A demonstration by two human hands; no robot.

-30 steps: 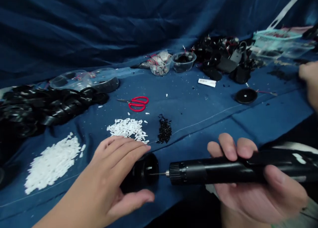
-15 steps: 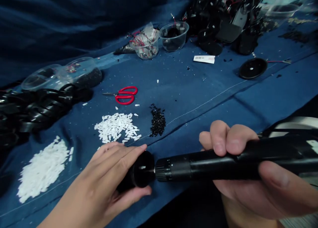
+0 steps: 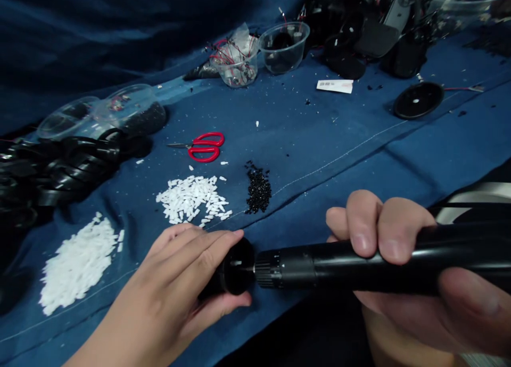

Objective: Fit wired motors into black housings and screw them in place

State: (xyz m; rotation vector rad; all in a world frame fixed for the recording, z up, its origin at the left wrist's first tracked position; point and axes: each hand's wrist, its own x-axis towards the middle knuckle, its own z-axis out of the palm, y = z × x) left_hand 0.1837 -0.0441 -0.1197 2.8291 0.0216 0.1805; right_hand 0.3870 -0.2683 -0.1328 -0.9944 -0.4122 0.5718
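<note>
My left hand (image 3: pixel 179 282) is wrapped round a small black round part (image 3: pixel 235 271) at the near edge of the blue cloth. My right hand (image 3: pixel 403 282) grips a long black electric screwdriver (image 3: pixel 359 263) held level, its tip pressed against the open face of that black part. Just beyond my hands lie a heap of small white plastic pieces (image 3: pixel 194 199) and a small heap of tiny black bits (image 3: pixel 258 188).
Red-handled scissors (image 3: pixel 203 146) lie mid-cloth. A second white heap (image 3: pixel 75 263) and a pile of black rings (image 3: pixel 51 167) are at the left. Clear plastic cups (image 3: pixel 283 45) with parts, a black disc (image 3: pixel 417 99), a white label (image 3: pixel 334 86) and black components stand at the back.
The screwdriver has moved left until its tip meets the black part in my left hand. The view has tilted down, so the back objects sit higher in the picture.
</note>
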